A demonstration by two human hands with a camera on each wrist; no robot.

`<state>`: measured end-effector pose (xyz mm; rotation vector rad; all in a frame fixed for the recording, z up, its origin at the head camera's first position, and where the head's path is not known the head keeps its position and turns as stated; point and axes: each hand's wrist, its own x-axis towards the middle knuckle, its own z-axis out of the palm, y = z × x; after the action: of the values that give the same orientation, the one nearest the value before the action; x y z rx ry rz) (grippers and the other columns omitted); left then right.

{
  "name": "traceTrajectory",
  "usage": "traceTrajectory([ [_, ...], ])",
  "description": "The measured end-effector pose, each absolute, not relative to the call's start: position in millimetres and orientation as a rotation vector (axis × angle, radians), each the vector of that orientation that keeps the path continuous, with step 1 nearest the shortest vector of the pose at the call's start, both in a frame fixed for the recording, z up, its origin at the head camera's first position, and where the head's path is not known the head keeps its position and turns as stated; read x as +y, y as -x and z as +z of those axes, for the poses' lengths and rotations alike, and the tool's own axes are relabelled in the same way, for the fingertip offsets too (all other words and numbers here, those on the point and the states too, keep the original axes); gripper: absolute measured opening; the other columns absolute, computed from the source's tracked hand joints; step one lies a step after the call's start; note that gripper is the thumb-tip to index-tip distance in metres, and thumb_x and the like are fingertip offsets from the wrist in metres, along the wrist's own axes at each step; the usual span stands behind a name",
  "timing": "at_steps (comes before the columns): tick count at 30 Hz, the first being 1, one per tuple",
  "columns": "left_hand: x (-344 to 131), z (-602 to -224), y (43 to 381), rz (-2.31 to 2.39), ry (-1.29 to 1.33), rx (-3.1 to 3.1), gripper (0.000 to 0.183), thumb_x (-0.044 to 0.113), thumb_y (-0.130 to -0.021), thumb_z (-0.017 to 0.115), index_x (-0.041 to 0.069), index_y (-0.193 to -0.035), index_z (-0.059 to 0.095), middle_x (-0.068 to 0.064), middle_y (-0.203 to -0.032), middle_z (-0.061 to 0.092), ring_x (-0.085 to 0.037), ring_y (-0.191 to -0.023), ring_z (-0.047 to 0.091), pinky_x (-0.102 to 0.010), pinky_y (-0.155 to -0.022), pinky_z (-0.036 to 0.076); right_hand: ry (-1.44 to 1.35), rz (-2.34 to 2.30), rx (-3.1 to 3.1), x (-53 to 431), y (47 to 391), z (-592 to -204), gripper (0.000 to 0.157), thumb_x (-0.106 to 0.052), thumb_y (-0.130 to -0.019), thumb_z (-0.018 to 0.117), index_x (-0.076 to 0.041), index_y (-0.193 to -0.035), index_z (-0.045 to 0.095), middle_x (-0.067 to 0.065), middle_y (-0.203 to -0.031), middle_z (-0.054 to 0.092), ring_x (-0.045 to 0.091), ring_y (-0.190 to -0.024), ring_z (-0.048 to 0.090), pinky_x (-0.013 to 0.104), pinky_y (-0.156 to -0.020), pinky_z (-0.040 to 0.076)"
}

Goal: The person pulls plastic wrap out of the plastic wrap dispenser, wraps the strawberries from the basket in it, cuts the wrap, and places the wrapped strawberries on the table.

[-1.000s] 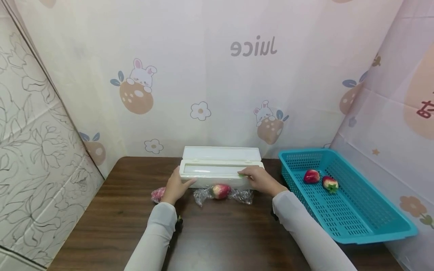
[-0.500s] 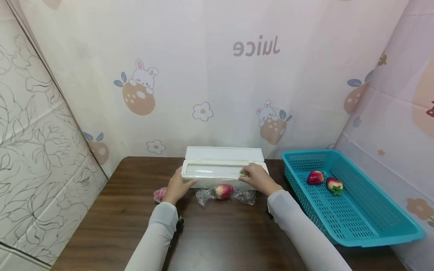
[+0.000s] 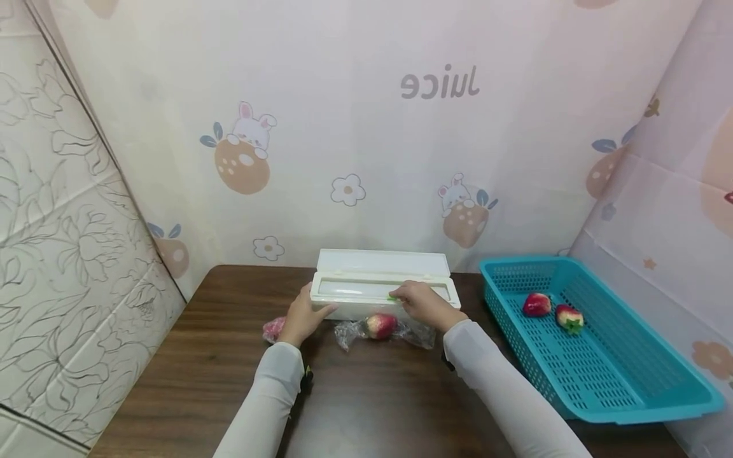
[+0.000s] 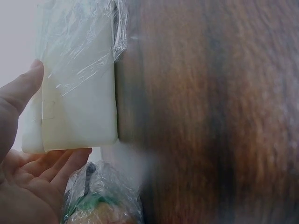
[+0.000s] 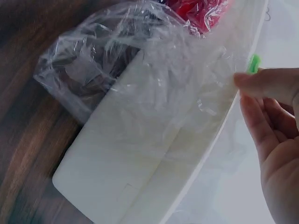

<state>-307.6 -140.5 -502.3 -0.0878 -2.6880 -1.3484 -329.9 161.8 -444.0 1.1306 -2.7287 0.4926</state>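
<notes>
Box, looks: A white box (image 3: 356, 309) with smooth walls and rounded corners is seen, its narrow lid (image 3: 383, 263) raised at the back; a long opening is framed by the top rim, and a pale, shiny strip is shown inside. The front wall is partly covered by crumpled clear film (image 5: 149, 88).
Slider, looks: A small bright green slider (image 5: 254, 63) is set on the front top edge.
Shift along the edge: Compared with half a second ago, the green slider and the right hand (image 3: 425, 304) are moved leftward, from well right of the middle to near the middle of the box; the left end is held as before.
Direction: The long axis of the box is laid left to right, roughly parallel to the back edge of the table (image 3: 366, 407); the opening is turned upward.
Box, place: It is stood on the table near the back edge, with a wrapped fruit (image 3: 381, 326) lying just in front.
Left grip: The box's left end is held by the left hand (image 3: 301, 318), thumb at the front, fingers around the end; a second wrapped fruit (image 3: 273, 329) is seen just beside it.
Right grip: The slider is pinched between thumb and forefinger.
</notes>
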Motion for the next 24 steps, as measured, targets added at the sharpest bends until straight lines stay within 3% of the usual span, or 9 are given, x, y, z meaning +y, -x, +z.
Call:
traceTrajectory([
  [6, -139.9, -502.5, 306.7, -1.328, 0.091, -2.677, 0.087, 0.034, -0.089, 0.079, -0.003, -0.152, 0.031, -0.027, -0.146, 0.045, -0.043, -0.133, 0.045, -0.057, -0.109, 0.035, -1.003, 0.524, -2.799, 149.3, 328.8, -443.6, 0.018, -0.017, -0.092, 0.074, -0.004, -0.105, 0.077, 0.006, -0.095, 0.072, 0.018, -0.085, 0.066, 0.036, -0.076, 0.055],
  [10, -140.2, -504.5, 309.2, -1.319, 0.110, -2.670, 0.086, 0.034, -0.088, 0.079, -0.003, -0.151, 0.033, -0.027, -0.145, 0.046, -0.043, -0.132, 0.047, -0.057, -0.109, 0.036, -0.863, 0.526, -2.801, 140.3, 329.2, -445.1, 0.025, -0.031, -0.090, 0.077, -0.006, -0.093, 0.075, 0.003, -0.086, 0.070, 0.016, -0.077, 0.063, 0.037, -0.074, 0.055],
  [18, -141.1, -502.8, 306.1, -1.303, 0.068, -2.668, 0.086, 0.034, -0.087, 0.080, -0.003, -0.151, 0.034, -0.027, -0.145, 0.047, -0.043, -0.131, 0.047, -0.056, -0.109, 0.036, -0.751, 0.544, -2.852, 122.2, 332.4, -449.7, 0.013, -0.009, -0.085, 0.081, -0.005, -0.096, 0.076, 0.006, -0.087, 0.071, 0.018, -0.082, 0.066, 0.034, -0.076, 0.056],
  [24, -139.3, -502.8, 307.5, -1.299, 0.073, -2.677, 0.085, 0.033, -0.087, 0.080, -0.002, -0.150, 0.035, -0.027, -0.143, 0.049, -0.043, -0.130, 0.049, -0.055, -0.108, 0.038, -1.013, 0.500, -2.751, 101.2, 329.6, -447.6, 0.026, 0.008, -0.083, 0.069, 0.001, -0.107, 0.075, 0.015, -0.102, 0.073, 0.029, -0.099, 0.068, 0.040, -0.089, 0.055],
])
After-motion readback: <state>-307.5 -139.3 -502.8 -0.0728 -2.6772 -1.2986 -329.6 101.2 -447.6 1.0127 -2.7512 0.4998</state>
